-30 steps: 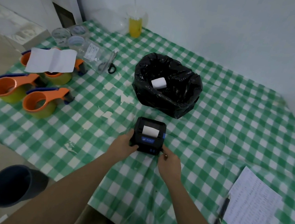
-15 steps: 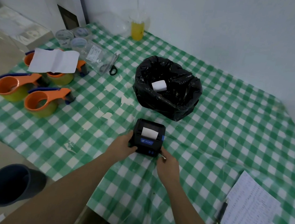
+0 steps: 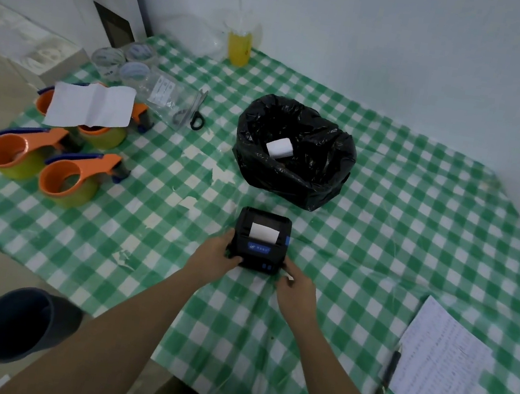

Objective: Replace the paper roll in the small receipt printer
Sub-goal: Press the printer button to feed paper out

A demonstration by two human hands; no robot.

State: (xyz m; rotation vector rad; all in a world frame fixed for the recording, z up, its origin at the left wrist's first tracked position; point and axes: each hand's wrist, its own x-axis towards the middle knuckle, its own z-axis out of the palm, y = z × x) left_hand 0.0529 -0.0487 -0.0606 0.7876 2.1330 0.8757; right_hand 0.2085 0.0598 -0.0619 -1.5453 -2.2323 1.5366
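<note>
A small black receipt printer (image 3: 261, 240) with a blue label sits on the green checked tablecloth (image 3: 378, 247), its lid closed and a strip of white paper (image 3: 263, 232) showing from the slot. My left hand (image 3: 215, 255) grips its left side. My right hand (image 3: 295, 290) touches its front right corner, fingers curled. Behind the printer, a white paper roll (image 3: 279, 148) lies inside a black bag-lined bin (image 3: 294, 155).
Three orange tape dispensers (image 3: 67, 176) and a white sheet (image 3: 91, 106) lie at the left. Scissors (image 3: 197, 113), clear tape rolls (image 3: 120, 60) and a yellow drink cup (image 3: 239, 45) are at the back. A printed sheet (image 3: 438, 365) and pen (image 3: 387, 375) lie right. A dark bucket (image 3: 23, 324) stands on the floor.
Both hands stay on the printer; the right hand has shifted slightly at the front corner. The head view has tilted a little.
</note>
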